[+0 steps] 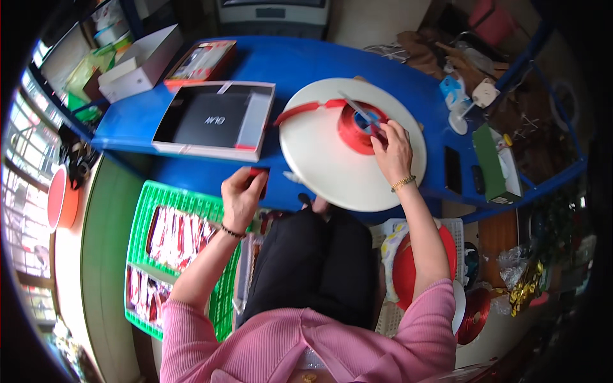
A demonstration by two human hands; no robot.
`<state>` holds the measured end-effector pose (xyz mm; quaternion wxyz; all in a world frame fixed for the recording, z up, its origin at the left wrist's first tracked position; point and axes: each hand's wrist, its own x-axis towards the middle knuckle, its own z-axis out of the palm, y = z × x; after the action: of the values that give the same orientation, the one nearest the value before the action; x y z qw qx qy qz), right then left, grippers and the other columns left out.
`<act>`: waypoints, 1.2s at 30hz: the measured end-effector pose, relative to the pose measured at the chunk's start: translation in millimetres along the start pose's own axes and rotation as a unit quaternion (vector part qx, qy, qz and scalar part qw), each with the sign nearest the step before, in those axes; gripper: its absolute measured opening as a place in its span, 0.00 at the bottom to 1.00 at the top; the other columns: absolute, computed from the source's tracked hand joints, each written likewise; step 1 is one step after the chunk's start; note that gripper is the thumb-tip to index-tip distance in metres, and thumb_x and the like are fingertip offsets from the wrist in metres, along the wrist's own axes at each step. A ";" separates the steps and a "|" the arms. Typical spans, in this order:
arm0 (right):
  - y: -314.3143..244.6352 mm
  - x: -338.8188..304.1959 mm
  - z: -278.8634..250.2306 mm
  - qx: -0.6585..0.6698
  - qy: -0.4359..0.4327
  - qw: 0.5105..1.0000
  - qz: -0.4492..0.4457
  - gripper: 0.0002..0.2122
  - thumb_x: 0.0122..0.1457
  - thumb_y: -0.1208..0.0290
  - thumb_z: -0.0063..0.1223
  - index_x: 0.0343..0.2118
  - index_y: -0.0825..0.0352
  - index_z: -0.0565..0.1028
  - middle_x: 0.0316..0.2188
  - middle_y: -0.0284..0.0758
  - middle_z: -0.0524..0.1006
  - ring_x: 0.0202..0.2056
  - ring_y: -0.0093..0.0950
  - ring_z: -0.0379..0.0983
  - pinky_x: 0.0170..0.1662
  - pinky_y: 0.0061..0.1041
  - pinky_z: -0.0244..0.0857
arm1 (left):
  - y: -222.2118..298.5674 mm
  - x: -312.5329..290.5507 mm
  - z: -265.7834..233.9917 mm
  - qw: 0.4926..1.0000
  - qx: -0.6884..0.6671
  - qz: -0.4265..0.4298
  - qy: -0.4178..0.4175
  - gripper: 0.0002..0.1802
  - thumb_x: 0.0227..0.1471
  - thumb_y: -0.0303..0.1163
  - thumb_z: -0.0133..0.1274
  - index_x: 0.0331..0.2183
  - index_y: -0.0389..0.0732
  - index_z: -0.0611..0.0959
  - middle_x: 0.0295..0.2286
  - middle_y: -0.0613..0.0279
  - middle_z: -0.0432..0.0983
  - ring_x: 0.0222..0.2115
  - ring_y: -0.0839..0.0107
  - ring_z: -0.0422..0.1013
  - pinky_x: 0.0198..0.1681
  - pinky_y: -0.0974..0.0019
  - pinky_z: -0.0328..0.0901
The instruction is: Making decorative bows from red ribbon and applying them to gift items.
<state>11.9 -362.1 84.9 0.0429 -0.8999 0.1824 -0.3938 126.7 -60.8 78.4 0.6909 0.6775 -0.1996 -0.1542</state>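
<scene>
My left hand is raised beside the near-left rim of a round white board, its thumb and fingers pinching a small dark red piece, perhaps folded ribbon. Over on the board lies a roll of shiny red ribbon with a blue core. My right hand is at this roll, fingers bent around the dark handle end of scissors whose silver blades point to the upper left. The fingers partly hide the handles. A loose red ribbon strip runs from the roll past the board's left edge.
The board rests on a blue table. Left of it are a black-and-white box and a flat orange box. A phone and green box lie right. Below left, a green basket holds red-and-white strips.
</scene>
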 end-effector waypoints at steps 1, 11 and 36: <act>-18.9 -9.0 0.1 0.055 -0.011 0.998 -0.023 0.17 0.45 0.68 0.60 0.38 0.68 0.71 0.41 0.42 0.71 0.43 0.41 0.67 0.45 0.34 0.62 | 11.2 -3.0 0.8 1.000 -0.016 0.002 0.016 0.08 0.50 0.29 0.52 0.28 0.33 0.79 0.22 0.65 0.74 0.22 0.81 0.68 0.25 0.78 0.62; -185.0 -88.3 8.5 0.457 -0.081 0.884 -0.050 0.15 0.40 0.71 0.65 0.32 0.68 0.74 0.40 0.38 0.72 0.48 0.38 0.66 0.49 0.34 0.61 | 71.9 -31.0 3.2 0.972 -0.224 -0.068 -0.031 0.07 0.50 0.28 0.53 0.32 0.34 0.78 0.27 0.63 0.76 0.26 0.79 0.71 0.29 0.76 0.65; -158.6 -64.5 -38.1 0.598 -0.099 0.784 0.138 0.07 0.48 0.80 0.58 0.32 0.72 0.77 0.37 0.37 0.76 0.36 0.21 0.72 0.36 0.19 0.67 | 28.0 -17.6 11.8 0.863 0.127 -0.059 -0.486 0.12 0.57 0.34 0.46 0.36 0.35 0.74 0.27 0.63 0.74 0.29 0.75 0.70 0.34 0.72 0.64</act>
<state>-9.2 -188.7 101.3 0.6438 -0.6933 0.0274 -0.3227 104.0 -61.7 105.3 0.4038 0.6090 -0.4878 -0.4776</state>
